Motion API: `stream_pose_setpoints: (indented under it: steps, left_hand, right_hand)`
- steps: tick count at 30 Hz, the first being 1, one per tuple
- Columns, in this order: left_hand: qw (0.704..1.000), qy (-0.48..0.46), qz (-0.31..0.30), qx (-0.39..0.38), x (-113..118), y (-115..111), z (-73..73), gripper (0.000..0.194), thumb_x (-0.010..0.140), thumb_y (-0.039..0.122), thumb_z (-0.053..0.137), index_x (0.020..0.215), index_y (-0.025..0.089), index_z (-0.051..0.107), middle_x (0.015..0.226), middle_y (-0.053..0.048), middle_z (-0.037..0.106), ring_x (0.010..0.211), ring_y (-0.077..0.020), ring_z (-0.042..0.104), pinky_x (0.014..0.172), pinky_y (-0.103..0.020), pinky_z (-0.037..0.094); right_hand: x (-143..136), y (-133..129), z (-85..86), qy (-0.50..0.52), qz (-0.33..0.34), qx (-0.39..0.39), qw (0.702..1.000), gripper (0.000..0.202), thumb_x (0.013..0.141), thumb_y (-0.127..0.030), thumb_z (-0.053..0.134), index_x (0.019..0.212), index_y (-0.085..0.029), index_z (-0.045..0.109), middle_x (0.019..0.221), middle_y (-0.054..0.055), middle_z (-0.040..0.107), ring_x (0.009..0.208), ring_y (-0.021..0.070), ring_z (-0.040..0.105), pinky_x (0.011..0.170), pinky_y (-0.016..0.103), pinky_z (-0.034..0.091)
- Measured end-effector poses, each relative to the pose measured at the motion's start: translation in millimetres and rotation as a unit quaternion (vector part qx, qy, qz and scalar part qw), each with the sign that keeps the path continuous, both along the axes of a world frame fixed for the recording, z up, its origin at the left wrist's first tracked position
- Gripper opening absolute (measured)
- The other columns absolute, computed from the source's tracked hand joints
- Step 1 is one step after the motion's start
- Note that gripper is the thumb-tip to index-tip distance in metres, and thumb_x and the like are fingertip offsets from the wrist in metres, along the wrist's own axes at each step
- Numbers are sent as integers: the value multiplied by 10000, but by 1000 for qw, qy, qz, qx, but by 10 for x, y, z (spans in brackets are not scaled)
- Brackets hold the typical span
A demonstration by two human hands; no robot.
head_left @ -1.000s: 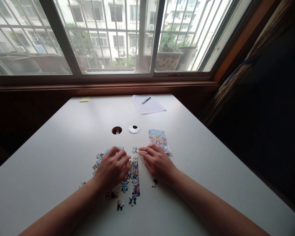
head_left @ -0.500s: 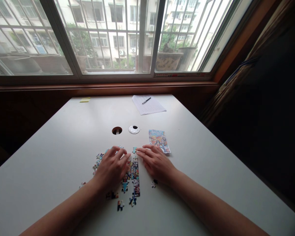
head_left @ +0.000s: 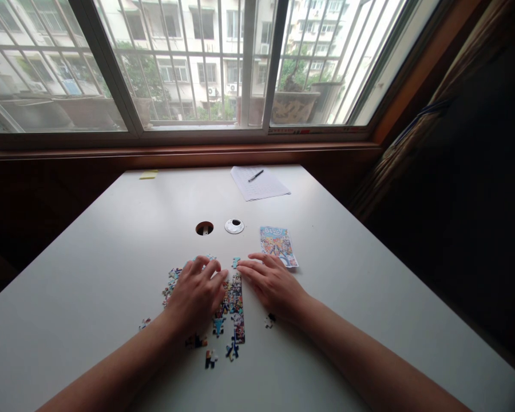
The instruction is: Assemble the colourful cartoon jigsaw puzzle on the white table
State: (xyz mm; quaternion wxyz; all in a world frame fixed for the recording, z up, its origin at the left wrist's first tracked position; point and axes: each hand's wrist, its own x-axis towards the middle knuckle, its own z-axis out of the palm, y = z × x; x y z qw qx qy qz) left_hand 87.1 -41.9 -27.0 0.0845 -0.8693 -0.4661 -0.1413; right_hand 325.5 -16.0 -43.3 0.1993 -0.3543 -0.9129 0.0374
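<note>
Over the left part of a partly joined jigsaw puzzle point(head_left: 234, 294) rests my left hand point(head_left: 196, 294), its fingers bent and apart, with nothing visible in them. It covers some of the pieces beneath. My right hand point(head_left: 274, 281) lies palm down on the other side, fingers stretched out. Its fingertips reach the edge of a light blue puzzle piece point(head_left: 236, 262) just above the joined strip. Several loose puzzle pieces point(head_left: 171, 279) show left of my left hand. Nearer to me lie a dark puzzle piece point(head_left: 211, 359) and a blue-and-yellow puzzle piece point(head_left: 232, 349).
A printed picture card point(head_left: 278, 243) lies beyond my right hand. One loose piece point(head_left: 269, 321) sits by my right wrist. Farther back are a round table hole point(head_left: 204, 228), its metal cover point(head_left: 234, 226), paper sheets point(head_left: 261, 187) with a pen point(head_left: 256, 175), and yellow notes point(head_left: 148, 174).
The light blue piece has shifted very slightly to the right and down by my right fingertips. Both hands stay almost where they were.
</note>
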Motion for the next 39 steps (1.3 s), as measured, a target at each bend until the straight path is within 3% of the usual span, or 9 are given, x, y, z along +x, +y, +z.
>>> stream_pose_setpoints:
  steps: [39]
  left_hand:
    - [1000, -2, 9, 3, -58, 43, 51, 195, 894, 199, 605, 1068, 219, 691, 1013, -75, 646, 1017, -290, 474, 843, -455, 439]
  right_hand:
    - [-13, -7, 16, 15, 6, 12, 1000, 348, 998, -198, 500, 1328, -234, 602, 1297, 67, 669, 1237, 278, 492, 1044, 494, 405]
